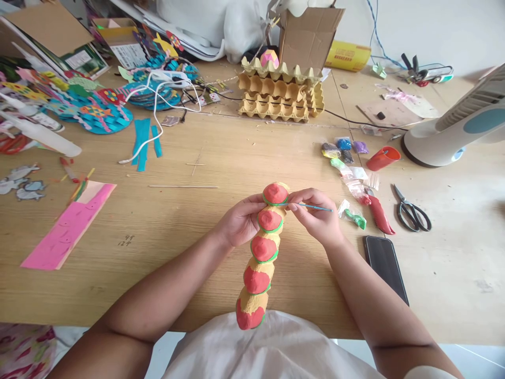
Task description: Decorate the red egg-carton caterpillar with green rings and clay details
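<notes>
A strip of egg carton (263,248) with several bumps runs from near my lap up between my hands. Red clay-like material caps the bumps, with green edging along their rims. My left hand (245,218) is closed on the strip near its far end, some fingers hidden behind it. In my right hand (315,213) is a thin blue stick (313,207), pinched between thumb and fingers. Its tip reaches the green edge between the two farthest bumps; whether it touches I cannot tell.
Right of my hands lie small bags of coloured clay (345,150), a red cup (383,158), a red-handled cutter (381,213), black scissors (412,208) and a phone (385,266). Egg trays (276,95) stand at the back. A pink paper strip (69,226) lies left.
</notes>
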Demonstrator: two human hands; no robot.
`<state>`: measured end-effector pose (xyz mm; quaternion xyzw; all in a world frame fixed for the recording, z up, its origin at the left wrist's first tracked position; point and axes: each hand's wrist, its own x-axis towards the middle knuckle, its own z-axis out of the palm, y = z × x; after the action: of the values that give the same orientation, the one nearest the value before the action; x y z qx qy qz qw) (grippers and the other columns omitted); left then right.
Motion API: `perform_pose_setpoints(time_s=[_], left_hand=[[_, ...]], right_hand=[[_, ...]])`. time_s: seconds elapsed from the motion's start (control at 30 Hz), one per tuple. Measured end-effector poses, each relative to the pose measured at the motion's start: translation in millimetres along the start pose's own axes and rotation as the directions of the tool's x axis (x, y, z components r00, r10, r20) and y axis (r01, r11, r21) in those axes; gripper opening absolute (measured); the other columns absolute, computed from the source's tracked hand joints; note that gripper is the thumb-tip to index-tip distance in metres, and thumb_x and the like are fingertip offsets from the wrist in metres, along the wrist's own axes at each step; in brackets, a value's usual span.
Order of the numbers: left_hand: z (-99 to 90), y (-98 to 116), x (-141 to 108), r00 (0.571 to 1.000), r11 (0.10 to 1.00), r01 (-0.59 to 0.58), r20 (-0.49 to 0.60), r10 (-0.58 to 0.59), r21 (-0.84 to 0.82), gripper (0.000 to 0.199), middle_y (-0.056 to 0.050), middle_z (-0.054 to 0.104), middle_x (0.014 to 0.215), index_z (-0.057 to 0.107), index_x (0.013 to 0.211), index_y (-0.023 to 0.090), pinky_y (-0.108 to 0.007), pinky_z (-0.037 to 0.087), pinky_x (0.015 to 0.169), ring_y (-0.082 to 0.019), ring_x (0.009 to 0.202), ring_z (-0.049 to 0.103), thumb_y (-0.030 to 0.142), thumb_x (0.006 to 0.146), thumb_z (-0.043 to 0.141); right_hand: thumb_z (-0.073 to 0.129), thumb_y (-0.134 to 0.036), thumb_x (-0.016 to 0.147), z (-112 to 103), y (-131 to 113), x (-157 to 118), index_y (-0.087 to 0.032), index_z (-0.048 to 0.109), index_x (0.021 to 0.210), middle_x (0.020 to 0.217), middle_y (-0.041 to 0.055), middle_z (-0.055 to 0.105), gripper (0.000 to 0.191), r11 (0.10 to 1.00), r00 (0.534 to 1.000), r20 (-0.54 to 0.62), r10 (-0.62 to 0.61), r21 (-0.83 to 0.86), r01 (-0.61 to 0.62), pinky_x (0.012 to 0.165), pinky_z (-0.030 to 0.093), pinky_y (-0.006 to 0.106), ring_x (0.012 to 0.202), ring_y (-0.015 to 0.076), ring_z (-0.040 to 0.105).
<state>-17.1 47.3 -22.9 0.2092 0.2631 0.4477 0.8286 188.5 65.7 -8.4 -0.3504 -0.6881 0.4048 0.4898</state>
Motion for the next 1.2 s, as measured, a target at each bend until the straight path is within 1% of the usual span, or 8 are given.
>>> perform_pose_setpoints(time_s=[0.23,0.33,0.43,0.57,0.67,0.77,1.0,1.2], left_hand=[[-0.6,0.3,-1.0,1.0,1.0,0.025,0.018,-0.025,0.006,0.019,-0.007,0.08,0.091,0.08,0.101,0.027,-0.033,0.054,0.066,-0.025,0.077,0.074,0.024,0.083,0.077],[-0.4,0.3,-1.3,1.0,1.0,0.017,0.02,-0.017,0.015,0.02,-0.008,0.08,0.093,0.08,0.102,0.027,-0.035,0.054,0.068,-0.026,0.078,0.074,0.024,0.082,0.077],[0.0,0.4,-1.2,1.0,1.0,0.001,0.013,-0.001,0.026,0.017,-0.007,0.079,0.088,0.081,0.098,0.028,-0.035,0.053,0.066,-0.025,0.074,0.073,0.024,0.082,0.076],[-0.3,0.2,-0.9,1.0,0.999,-0.004,0.006,0.004,0.035,0.015,-0.006,0.078,0.084,0.081,0.095,0.028,-0.034,0.053,0.064,-0.024,0.07,0.071,0.024,0.082,0.076],[-1.2,-0.2,-0.9,1.0,0.999,-0.006,0.014,0.006,0.042,0.016,-0.006,0.079,0.087,0.081,0.097,0.028,-0.034,0.053,0.066,-0.025,0.073,0.072,0.024,0.082,0.075],[-1.8,-0.3,-1.0,0.999,0.999,-0.005,0.036,0.003,0.054,0.017,-0.007,0.08,0.092,0.081,0.099,0.029,-0.036,0.053,0.068,-0.026,0.076,0.073,0.026,0.084,0.074],[-1.9,-0.4,-1.1,0.999,0.997,-0.02,0.028,0.018,0.08,0.014,-0.007,0.079,0.085,0.082,0.096,0.027,-0.037,0.052,0.069,-0.026,0.073,0.071,0.027,0.083,0.075],[-2.4,-1.2,-1.8,0.999,0.992,-0.005,0.051,-0.002,0.129,0.016,-0.006,0.078,0.088,0.083,0.097,0.03,-0.036,0.052,0.068,-0.025,0.073,0.069,0.035,0.083,0.076]], right_hand=[[0.078,-0.043,0.093,0.5,1.1,-0.4,-0.023,0.069,0.085,0.084,0.004,0.077,0.023,0.998,0.999,-0.017,0.038,0.046,-0.038,0.072,0.062,0.034,0.077,0.0187,0.073],[0.079,-0.043,0.092,1.1,1.8,-0.1,-0.023,0.069,0.085,0.08,0.003,0.076,0.024,0.996,0.998,-0.021,0.051,0.08,-0.049,0.071,0.062,0.034,0.074,0.0182,0.073],[0.08,-0.045,0.091,0.5,2.1,0.5,-0.023,0.069,0.085,0.082,0.0034,0.077,0.024,0.992,0.998,-0.002,0.064,0.106,-0.063,0.071,0.062,0.034,0.076,0.0187,0.073],[0.079,-0.043,0.092,-1.3,2.3,0.9,-0.023,0.07,0.086,0.085,0.0039,0.078,0.023,0.993,0.999,0.018,0.051,0.103,-0.052,0.074,0.062,0.035,0.081,0.0194,0.074],[0.079,-0.042,0.092,-1.4,2.9,1.0,-0.023,0.07,0.086,0.083,0.0031,0.077,0.021,0.992,0.999,0.013,0.046,0.114,-0.047,0.072,0.06,0.033,0.078,0.0183,0.073],[0.08,-0.044,0.091,-0.6,3.0,0.9,-0.023,0.07,0.085,0.08,0.0027,0.076,0.024,0.988,0.998,0.007,0.069,0.135,-0.069,0.07,0.06,0.033,0.075,0.0179,0.072],[0.081,-0.045,0.09,-0.8,2.2,1.6,-0.023,0.068,0.085,0.081,0.0028,0.076,0.026,0.967,0.992,0.036,0.118,0.223,-0.123,0.075,0.061,0.034,0.078,0.0183,0.073],[0.085,-0.043,0.087,0.5,2.5,2.3,-0.023,0.068,0.084,0.074,0.0001,0.074,0.026,0.931,0.982,0.033,0.184,0.315,-0.185,0.07,0.061,0.032,0.071,0.0161,0.071]])
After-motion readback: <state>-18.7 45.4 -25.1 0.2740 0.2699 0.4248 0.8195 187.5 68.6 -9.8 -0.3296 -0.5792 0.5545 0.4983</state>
